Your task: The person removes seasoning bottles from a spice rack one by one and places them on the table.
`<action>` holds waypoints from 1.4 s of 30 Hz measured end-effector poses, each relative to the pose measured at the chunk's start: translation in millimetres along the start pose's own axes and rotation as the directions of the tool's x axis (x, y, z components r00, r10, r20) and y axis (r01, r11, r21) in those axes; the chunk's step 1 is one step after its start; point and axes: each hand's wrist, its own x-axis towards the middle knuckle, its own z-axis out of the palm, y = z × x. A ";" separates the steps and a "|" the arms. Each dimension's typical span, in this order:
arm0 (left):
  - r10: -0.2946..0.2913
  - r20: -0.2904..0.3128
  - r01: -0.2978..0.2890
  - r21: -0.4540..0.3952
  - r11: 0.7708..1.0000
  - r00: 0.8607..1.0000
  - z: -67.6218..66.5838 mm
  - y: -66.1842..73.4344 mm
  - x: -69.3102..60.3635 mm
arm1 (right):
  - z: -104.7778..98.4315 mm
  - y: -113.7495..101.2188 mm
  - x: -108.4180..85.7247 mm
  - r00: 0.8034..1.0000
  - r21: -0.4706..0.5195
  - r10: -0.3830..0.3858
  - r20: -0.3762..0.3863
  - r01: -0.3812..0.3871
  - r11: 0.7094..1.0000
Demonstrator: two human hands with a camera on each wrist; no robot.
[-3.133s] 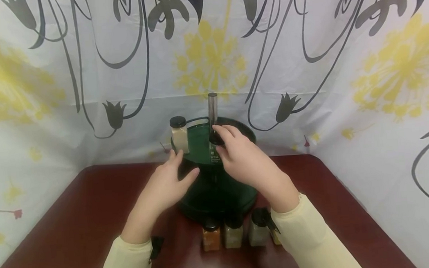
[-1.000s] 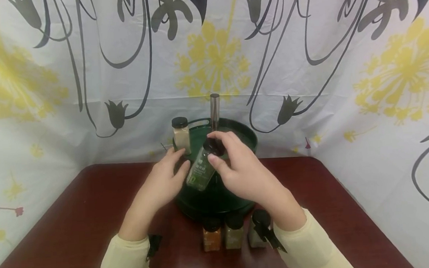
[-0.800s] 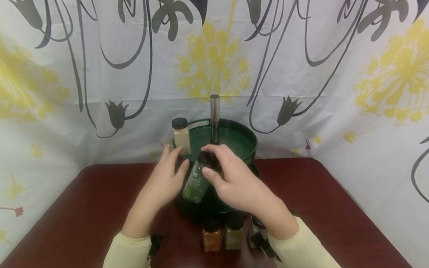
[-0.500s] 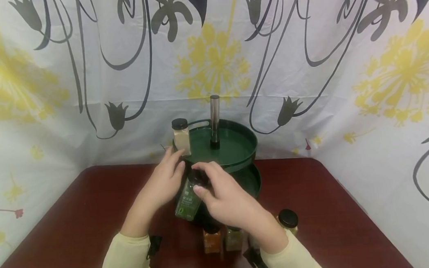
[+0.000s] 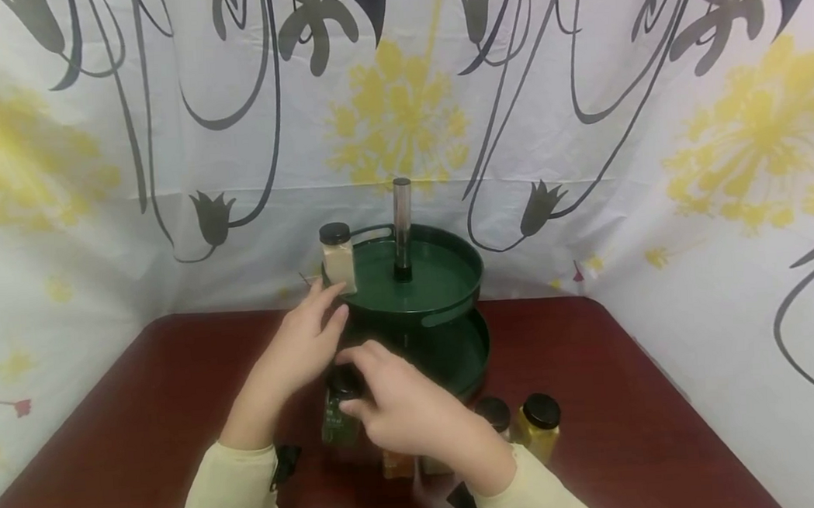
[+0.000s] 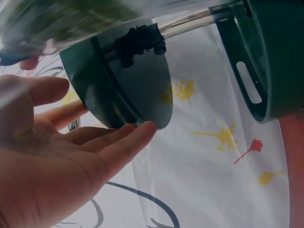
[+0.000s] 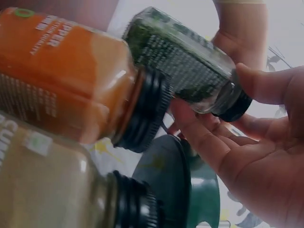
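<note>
My right hand [image 5: 402, 402] pinches the black lid of a spice jar [image 5: 339, 421] filled with green dried herbs. It hangs low in front of the two-tier green tray stand, to the left of the orange jar. The right wrist view shows the herb jar [image 7: 175, 57] tilted, fingers and thumb at its lid. At the left side of the upper tray [image 5: 443, 275] is my left hand [image 5: 296, 342], fingers extended. In the left wrist view the fingertips meet a tray's edge [image 6: 128, 111]. A jar of pale powder [image 5: 339, 266] stands upright on the upper tray, just beyond those fingers.
Below the upper tray is the lower tray [image 5: 465, 351], with a metal post [image 5: 403, 223] rising through the upper one. In front stand an orange jar [image 5: 396, 464], partly hidden jars, and a yellow jar [image 5: 540, 432]. A patterned cloth [image 5: 546, 121] surrounds the dark red table [image 5: 198, 391].
My right hand has lifted the herb jar off the upper tray and brought it down, left and nearer. The left hand stays by the stand. The yellow jar has come back into view.
</note>
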 end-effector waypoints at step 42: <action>-0.011 0.003 0.011 0.009 1.000 1.000 -0.9 -0.3 -2.0 | 27.0 6.0 4.9 0.970 -0.229 0.054 0.238 0.002 0.973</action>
